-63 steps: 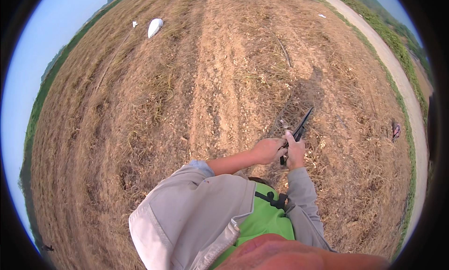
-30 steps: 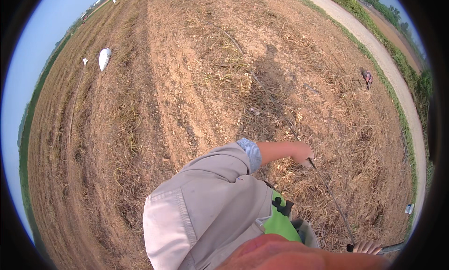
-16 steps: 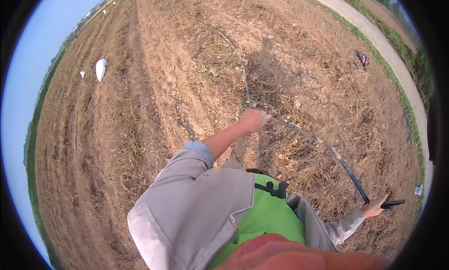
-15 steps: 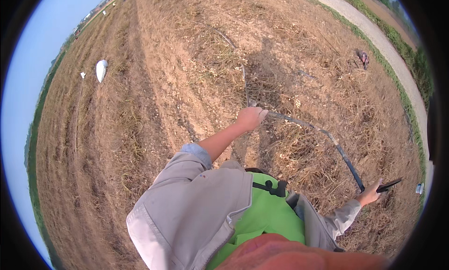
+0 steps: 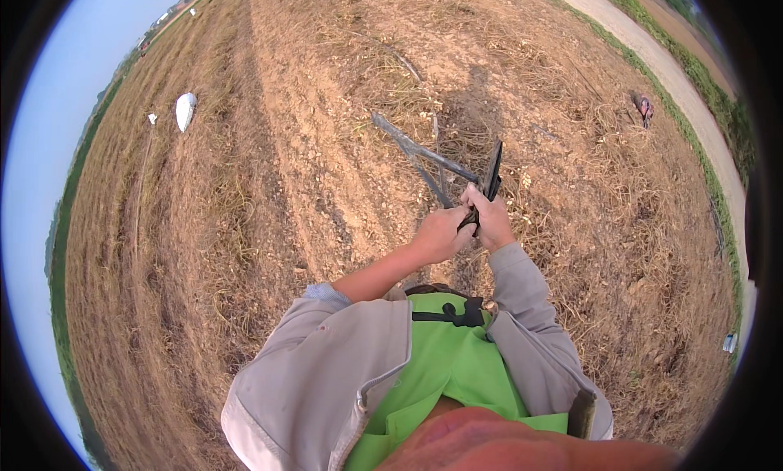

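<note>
My two hands meet in front of my body, both closed on a dark flat hose like drip tape (image 5: 436, 159). Its loop sticks out ahead of and to the left of my hands, bent back on itself. My right hand (image 5: 492, 225) grips a folded black bundle of the tape (image 5: 492, 171) that stands upright above its fingers. Pressed against it, my left hand (image 5: 441, 235) pinches the tape at the lower end of the bundle. A further stretch of tape (image 5: 400, 61) lies on the soil ahead, partly among dry plants. My fingers hide where the layers join.
Dry uprooted plants (image 5: 620, 202) with pale pods lie in rows over brown soil. A white sack (image 5: 186, 112) is at the far left, and a reddish-dark object (image 5: 645, 110) at the far right. A pale road (image 5: 669, 63) borders the field on the right.
My right hand has swung in from the far right to meet my left hand, bringing the black bundle. The stretched tape between them has folded into a loop pointing away to the left.
</note>
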### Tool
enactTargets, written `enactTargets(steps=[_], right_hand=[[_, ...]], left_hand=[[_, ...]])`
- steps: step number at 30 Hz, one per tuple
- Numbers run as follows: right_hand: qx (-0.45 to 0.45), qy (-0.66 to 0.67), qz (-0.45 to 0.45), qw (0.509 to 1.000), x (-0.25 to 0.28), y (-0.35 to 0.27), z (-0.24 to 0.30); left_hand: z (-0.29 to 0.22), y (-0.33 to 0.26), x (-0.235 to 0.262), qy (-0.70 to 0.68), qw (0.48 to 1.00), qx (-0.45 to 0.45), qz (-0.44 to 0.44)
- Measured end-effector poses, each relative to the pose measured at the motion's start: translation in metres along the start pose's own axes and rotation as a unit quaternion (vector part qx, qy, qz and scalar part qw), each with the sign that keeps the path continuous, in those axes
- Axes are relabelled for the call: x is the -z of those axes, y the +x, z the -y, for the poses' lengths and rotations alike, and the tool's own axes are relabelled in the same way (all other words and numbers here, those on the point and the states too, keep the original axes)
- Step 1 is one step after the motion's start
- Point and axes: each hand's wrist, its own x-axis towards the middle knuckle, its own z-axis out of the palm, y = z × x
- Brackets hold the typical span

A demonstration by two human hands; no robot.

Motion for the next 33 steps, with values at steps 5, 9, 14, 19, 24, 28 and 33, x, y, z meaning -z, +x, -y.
enactTargets(steps=[5,9,14,19,24,28,33], right_hand=[[0.108,0.131,-0.026,0.985,0.028,-0.048,0.030],[0.214,0.298,-0.016,0.930,0.096,-0.124,0.078],[0.372,0.212,-0.231,0.874,0.240,-0.328,0.173],[0.597,0.009,-0.567,0.567,0.306,-0.508,0.228],[0.310,-0.137,-0.825,0.452,0.307,-0.419,0.174],[0.135,-0.247,-0.690,0.667,0.294,-0.235,0.087],[0.117,-0.216,-0.218,0.944,0.152,-0.056,-0.015]], left_hand=[[0.010,0.020,-0.016,0.014,0.991,-0.130,-0.012],[0.027,0.061,-0.060,0.109,0.972,-0.194,0.080],[0.072,0.080,-0.097,0.205,0.944,-0.188,0.175],[0.082,0.079,-0.094,0.203,0.920,-0.179,0.284],[0.033,0.077,-0.085,0.024,0.987,-0.015,0.157],[0.009,0.085,-0.063,-0.159,0.979,0.124,0.008],[-0.015,0.072,-0.048,-0.419,0.882,0.206,-0.066]])
